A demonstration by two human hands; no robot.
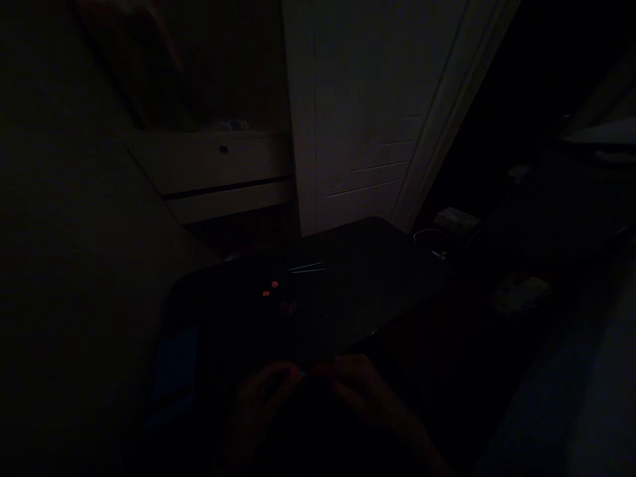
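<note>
The scene is very dark. A black board point(348, 291) carries two small orange-red pieces point(271, 289) and thin pale lines point(307, 267). Behind it stand a whitish panelled door point(368, 112) and a cream drawer front point(218, 165) with a dark knob point(223, 148). A blue patch point(173, 371) shows at lower left.

Tiny pale object point(303, 374), pinched between fingertips, low centre, details too dark

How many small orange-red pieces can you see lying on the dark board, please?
2. One orange-red piece lies on the dark board, the other just beside it, lower left. The scene is very dark, so more may be hidden.
</note>
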